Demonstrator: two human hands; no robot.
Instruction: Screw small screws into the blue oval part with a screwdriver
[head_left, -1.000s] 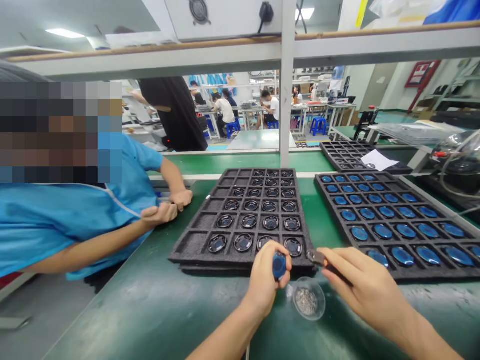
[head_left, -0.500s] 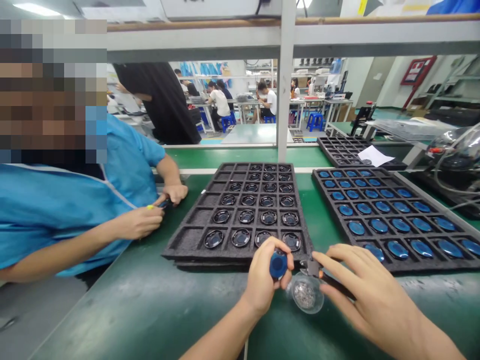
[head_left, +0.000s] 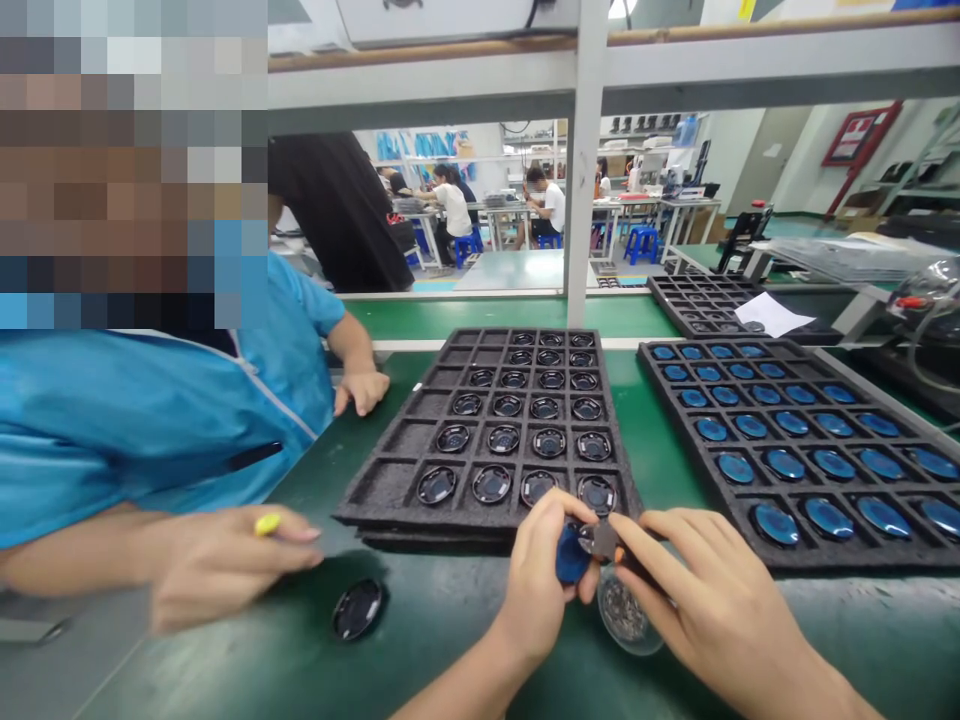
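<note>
While my left hand (head_left: 541, 570) pinched the round blue part (head_left: 572, 556) between thumb and fingers (head_left: 562, 512), I saw it held low over the green tabletop (head_left: 465, 620), just in front of the near edge of the middle tray (head_left: 390, 480). My right hand (head_left: 697, 590) gripped a small dark tool (head_left: 600, 540), its tip touching the blue part. Directly below the two hands sat a clear dish (head_left: 626, 620) of tiny metal pieces. The middle tray carried rows of black round parts (head_left: 491, 484); the tray to the right (head_left: 675, 420) carried blue ones (head_left: 775, 523). To the left, a co-worker's hand (head_left: 225, 565) in a blue sleeve held something yellow (head_left: 268, 523), with one loose black disc (head_left: 358, 609) lying just beside it.
</note>
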